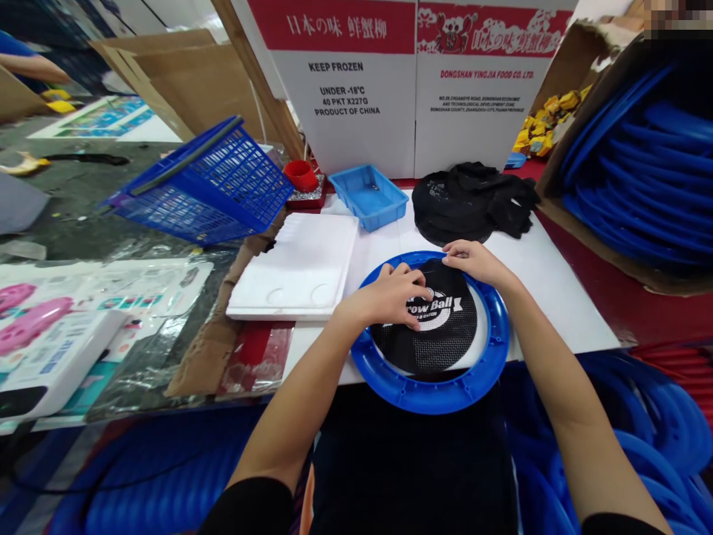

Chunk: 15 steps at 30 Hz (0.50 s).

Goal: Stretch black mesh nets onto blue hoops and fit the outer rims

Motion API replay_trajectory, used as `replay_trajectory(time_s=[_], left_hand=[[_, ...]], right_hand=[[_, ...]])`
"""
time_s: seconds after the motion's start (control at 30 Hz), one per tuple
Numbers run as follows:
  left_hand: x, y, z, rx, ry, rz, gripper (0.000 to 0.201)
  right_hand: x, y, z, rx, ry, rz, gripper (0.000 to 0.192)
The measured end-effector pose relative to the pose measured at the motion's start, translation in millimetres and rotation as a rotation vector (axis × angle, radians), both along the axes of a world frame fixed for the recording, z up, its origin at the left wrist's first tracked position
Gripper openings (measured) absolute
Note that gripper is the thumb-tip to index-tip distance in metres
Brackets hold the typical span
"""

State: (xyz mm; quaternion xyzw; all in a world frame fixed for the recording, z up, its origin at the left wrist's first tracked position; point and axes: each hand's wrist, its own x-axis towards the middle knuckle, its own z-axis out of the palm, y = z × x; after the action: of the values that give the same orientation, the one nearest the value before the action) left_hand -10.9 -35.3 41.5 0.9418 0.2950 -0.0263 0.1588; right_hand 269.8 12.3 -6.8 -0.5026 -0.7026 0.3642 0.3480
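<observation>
A blue plastic ring (431, 395) lies at the near edge of the white work surface, partly over my lap. Inside it sits a round black mesh fabric piece (440, 349) with white printed lettering; a white gap shows along its right and lower side. My left hand (396, 296) rests on the fabric's left part, fingers spread and bent. At the ring's far right rim, my right hand (472, 261) has thumb and fingers together at the fabric's edge. Beyond the ring lies a pile of black mesh pieces (473, 200).
A white foam block (295, 267) lies left of the ring, with a light blue tray (370, 197) behind it. A blue basket (206, 182) leans farther left. At right, a carton holds many blue rings (640, 171). White printed cartons (362, 141) stand at the back.
</observation>
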Motion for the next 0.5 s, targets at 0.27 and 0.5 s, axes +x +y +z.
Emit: replay_trajectory(time_s=[0.27, 0.5], left_hand=[[-2.6, 5.1, -2.7, -0.010, -0.105, 0.017, 0.039], [-1.9, 21.6, -13.4, 0.218, -0.267, 0.236, 0.030]], right_hand=[[11.1, -0.1, -1.4, 0.005, -0.038, 0.035, 0.024], [10.0, -1.3, 3.4, 0.032, -0.085, 0.074, 0.022]])
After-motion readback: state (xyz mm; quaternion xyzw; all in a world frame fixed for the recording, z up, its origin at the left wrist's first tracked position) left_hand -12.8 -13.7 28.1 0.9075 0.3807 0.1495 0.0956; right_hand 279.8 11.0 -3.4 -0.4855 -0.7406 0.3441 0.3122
